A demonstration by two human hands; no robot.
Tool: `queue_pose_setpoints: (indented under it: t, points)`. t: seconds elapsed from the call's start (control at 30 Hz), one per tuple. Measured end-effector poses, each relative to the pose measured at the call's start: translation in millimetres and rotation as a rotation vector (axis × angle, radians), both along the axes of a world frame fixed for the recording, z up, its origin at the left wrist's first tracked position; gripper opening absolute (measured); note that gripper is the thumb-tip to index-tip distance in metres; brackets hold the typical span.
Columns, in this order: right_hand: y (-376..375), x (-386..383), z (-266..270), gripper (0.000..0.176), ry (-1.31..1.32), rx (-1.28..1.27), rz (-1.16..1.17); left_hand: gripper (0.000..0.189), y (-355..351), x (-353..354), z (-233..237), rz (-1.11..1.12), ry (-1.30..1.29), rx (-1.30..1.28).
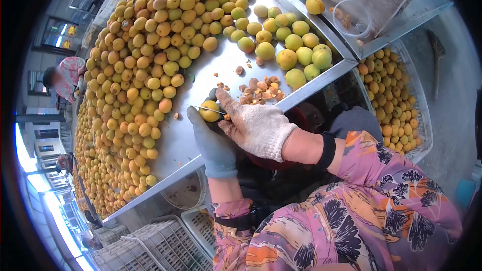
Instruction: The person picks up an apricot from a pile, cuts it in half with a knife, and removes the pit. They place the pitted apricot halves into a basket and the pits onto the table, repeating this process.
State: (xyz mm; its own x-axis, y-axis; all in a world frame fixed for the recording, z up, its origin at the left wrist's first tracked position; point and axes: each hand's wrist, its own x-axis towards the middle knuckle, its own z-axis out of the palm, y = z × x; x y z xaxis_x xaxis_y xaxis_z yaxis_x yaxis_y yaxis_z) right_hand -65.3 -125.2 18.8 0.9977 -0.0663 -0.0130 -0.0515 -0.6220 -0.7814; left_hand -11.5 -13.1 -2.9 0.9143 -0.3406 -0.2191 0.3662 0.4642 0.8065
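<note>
My left hand (213,145), in a blue-grey glove with dark fingertips, is closed around a yellow apricot (208,114). In a soiled whitish knit glove, my right hand (261,124) grips a thin metal blade (216,111) that lies across the apricot; its handle is hidden in the fingers. Both hands meet above the table's near edge. Just beyond my right hand lies a small pile of brown pits and scraps (260,90). A few loose bits are scattered on the metal tabletop (201,83).
A large heap of apricots (145,45) covers the table's left and far side. Greener ones (296,40) sit at the right corner. A crate of apricots (391,100) stands at right, stacked crates (155,246) below left. A clear plastic tub (369,20) and another person (70,78) are beyond.
</note>
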Motion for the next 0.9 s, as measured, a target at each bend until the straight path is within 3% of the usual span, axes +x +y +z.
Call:
queue_pose_setpoints:
  t: [0.13,0.2,0.33,0.4,0.5,0.53,0.6,0.87,0.9]
  points:
    - [-3.1,0.1,6.7,0.055,-0.056,-0.044,-0.012,0.06,4.1,0.6,-9.8,-0.018,-0.104,0.137]
    - [-3.1,-1.5,5.6,0.055,-0.007,-0.038,0.011,0.059,2.4,-3.1,4.9,0.01,-0.506,0.542]
    - [-0.2,-5.3,-1.0,0.059,-0.03,-0.123,0.032,0.055,12.6,4.4,-11.3,0.097,-0.287,0.235]
    - [0.5,-6.3,-3.8,0.059,-0.038,-0.11,0.038,0.051,23.5,8.9,-10.9,-0.086,-0.194,-0.11]
    - [-0.6,-4.5,-5.5,0.058,-0.023,-0.092,0.051,0.051,29.2,15.7,-15.2,-0.242,-0.179,-0.204]
    - [-2.1,-3.3,-5.9,0.057,0.001,-0.088,0.06,0.051,26.5,14.3,-17.5,-0.245,-0.176,-0.205]
    - [-6.0,-0.3,0.4,0.056,0.019,-0.074,0.044,0.051,13.7,7.2,-10.3,-0.054,-0.43,0.382]
    - [-9.2,-3.9,9.7,0.055,0.022,-0.038,0.056,0.05,13.1,1.4,-1.6,0.025,-0.42,0.271]
    - [-8.9,-4.9,9.6,0.055,0.022,-0.036,0.053,0.051,21.3,5.8,-6.1,-0.039,-0.313,0.088]
